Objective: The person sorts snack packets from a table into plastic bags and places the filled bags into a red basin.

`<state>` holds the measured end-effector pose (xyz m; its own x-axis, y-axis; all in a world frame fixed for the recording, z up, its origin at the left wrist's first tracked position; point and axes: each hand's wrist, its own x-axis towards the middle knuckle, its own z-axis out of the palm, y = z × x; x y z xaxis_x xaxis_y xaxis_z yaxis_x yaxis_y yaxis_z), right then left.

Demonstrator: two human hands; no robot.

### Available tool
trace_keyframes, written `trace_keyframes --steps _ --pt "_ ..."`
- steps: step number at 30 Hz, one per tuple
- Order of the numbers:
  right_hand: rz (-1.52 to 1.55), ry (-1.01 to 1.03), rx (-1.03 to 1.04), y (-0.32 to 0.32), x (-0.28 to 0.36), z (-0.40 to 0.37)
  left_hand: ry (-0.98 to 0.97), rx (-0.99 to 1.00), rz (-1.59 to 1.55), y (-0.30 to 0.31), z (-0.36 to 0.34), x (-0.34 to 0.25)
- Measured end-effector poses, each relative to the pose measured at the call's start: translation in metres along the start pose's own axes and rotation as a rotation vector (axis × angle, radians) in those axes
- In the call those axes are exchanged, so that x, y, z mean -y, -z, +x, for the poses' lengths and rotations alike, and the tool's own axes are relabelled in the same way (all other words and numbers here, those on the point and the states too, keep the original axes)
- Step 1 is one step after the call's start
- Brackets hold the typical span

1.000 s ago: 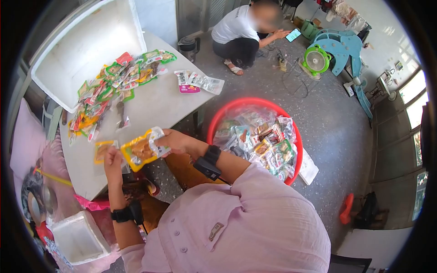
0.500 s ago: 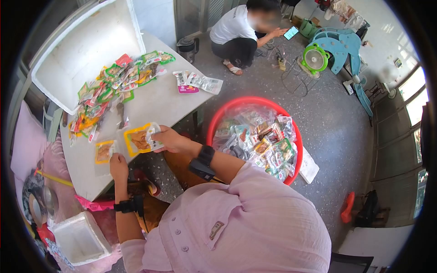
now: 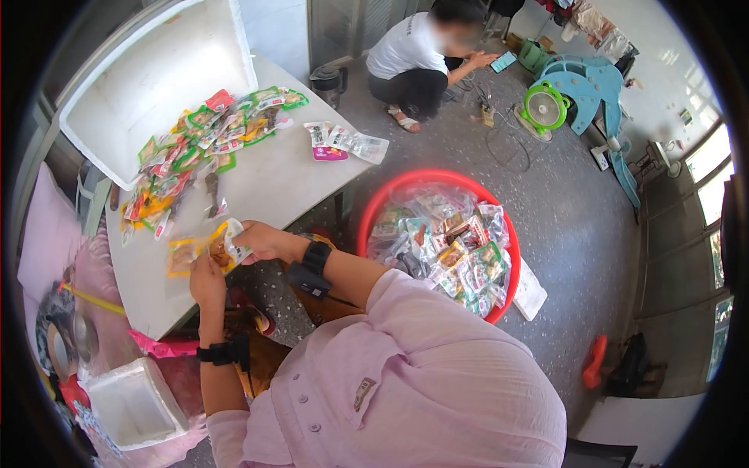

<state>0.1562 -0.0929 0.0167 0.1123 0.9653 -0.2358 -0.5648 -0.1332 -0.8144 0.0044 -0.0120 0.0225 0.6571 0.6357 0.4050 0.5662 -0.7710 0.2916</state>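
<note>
Over the near part of the white table (image 3: 257, 187), my right hand (image 3: 264, 240) is closed on the edge of a yellow-bordered snack packet (image 3: 224, 246), which looks bent and tilted. My left hand (image 3: 207, 282) is closed beside it, gripping another yellow-bordered snack packet (image 3: 181, 259) with brownish food showing through. The two packets overlap in this view, with the left fingers right where they meet. Just beyond my hands lies a heap of small snack packets (image 3: 187, 156) in green, red and yellow.
A white foam box (image 3: 94, 117) lies tipped behind the heap. Two packets (image 3: 343, 143) sit at the table's right corner. On the floor, a red tub (image 3: 515, 269) holds many packets. A person (image 3: 413, 58) squats with a phone near a green fan (image 3: 544, 108).
My right hand has moved left and its packet has tilted, coming against the other one. My left hand has risen slightly towards it. The view has shifted slightly.
</note>
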Motion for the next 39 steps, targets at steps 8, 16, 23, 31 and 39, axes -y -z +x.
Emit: trace_keyframes --steps 8,16,23,31,39 --pt "-0.002 0.028 0.111 -0.026 -0.022 0.027 -0.014 0.11 0.07 -0.01 -0.007 -0.002" --pt "-0.7 -0.069 0.098 -0.03 -0.004 0.042 0.102 -0.053 -0.061 0.002 -0.013 -0.012" --pt "-0.414 -0.142 0.194 -0.032 -0.003 0.053 0.091 -0.088 -0.07 0.004 -0.014 -0.004" --pt "-0.634 0.174 0.336 -0.034 -0.026 0.066 0.156 -0.141 -0.171 0.002 -0.018 0.001" --pt "-0.516 -0.134 0.182 0.005 0.049 0.041 0.051 -0.213 -0.187 -0.009 -0.017 0.019"
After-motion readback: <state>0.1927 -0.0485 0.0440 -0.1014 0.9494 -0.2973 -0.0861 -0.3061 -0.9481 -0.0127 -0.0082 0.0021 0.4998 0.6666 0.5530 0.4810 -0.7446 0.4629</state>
